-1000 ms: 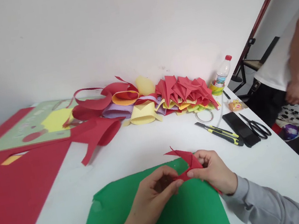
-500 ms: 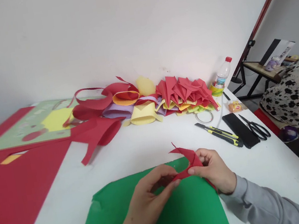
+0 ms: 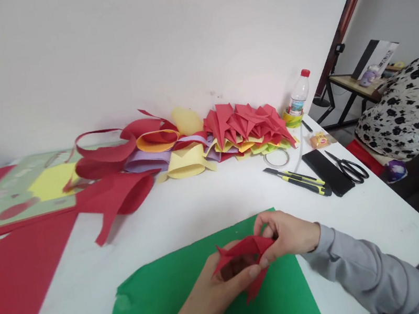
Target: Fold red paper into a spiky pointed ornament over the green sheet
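A red folded paper piece (image 3: 243, 247) with pointed ends is held between both hands over the green sheet (image 3: 165, 280). My left hand (image 3: 224, 284) pinches it from below, thumb pressed along its lower part. On its right end, my right hand (image 3: 281, 233) grips the paper between thumb and fingers. One pointed end hangs below my left thumb. Part of the paper is hidden behind the fingers.
Behind are curled paper pieces (image 3: 119, 192) and a pile of red folded paper shapes (image 3: 246, 122). To the right lie a utility knife (image 3: 298, 181), a black flat object (image 3: 329, 172), scissors (image 3: 348, 167), a tape roll (image 3: 276, 157) and a bottle (image 3: 296, 100). A person in a floral garment (image 3: 404, 110) is beyond.
The red paper has turned over: its pointed end was up and now one end hangs downward. Both hands have shifted slightly, and the view has swung to the right.
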The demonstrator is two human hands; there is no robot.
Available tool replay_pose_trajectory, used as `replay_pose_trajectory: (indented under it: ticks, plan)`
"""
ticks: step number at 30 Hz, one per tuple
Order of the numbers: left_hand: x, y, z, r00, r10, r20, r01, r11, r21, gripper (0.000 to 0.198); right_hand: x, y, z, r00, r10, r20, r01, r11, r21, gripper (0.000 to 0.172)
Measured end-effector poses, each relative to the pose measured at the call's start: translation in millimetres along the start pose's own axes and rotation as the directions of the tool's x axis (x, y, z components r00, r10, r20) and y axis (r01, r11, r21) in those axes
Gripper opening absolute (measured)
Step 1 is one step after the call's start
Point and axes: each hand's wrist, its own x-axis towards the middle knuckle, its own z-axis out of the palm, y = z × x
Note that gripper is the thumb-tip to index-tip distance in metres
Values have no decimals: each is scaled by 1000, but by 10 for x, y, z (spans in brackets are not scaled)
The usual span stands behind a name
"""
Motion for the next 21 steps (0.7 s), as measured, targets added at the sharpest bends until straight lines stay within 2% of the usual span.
replay_pose_trajectory:
  ticks: [2,3,6,7,8,9,11,14,17,21]
  plan:
    - [-11,-9,-3,1000,20,-17,-21,999,-33,34,-4,3,6,999,19,32,-18,999,-39,69]
    - [-21,0,-29,999,31,11,-30,995,-93,37,-11,-1,5,998,27,51,-24,998,-54,71]
    - [-51,58,-168,976,27,217,51,937,-345,59,-47,-37,2,990,68,122,-49,987,-154,73]
    - [-58,79,-211,963,4,268,106,913,-394,69,-61,-55,9,987,91,134,-61,975,-214,72]
    - [-63,95,-239,955,-10,297,129,915,-383,69,-76,-73,24,983,118,139,-75,956,-284,70]
    - [-66,106,-248,966,-28,257,119,932,-343,62,-89,-91,48,979,146,140,-88,931,-354,67]
    - [-67,106,-205,970,-78,232,104,989,-103,45,-106,-117,115,970,201,139,-115,876,-468,60]
    - [-67,78,-66,945,-157,287,96,972,217,25,-115,-116,210,964,234,126,-127,822,-555,55]
    - [-71,63,-2,966,-150,209,82,949,304,26,-117,-84,211,987,156,49,-103,825,-556,52]
    - [-75,74,-70,985,-124,121,88,960,267,28,-140,-78,94,999,36,30,-22,927,-375,49]
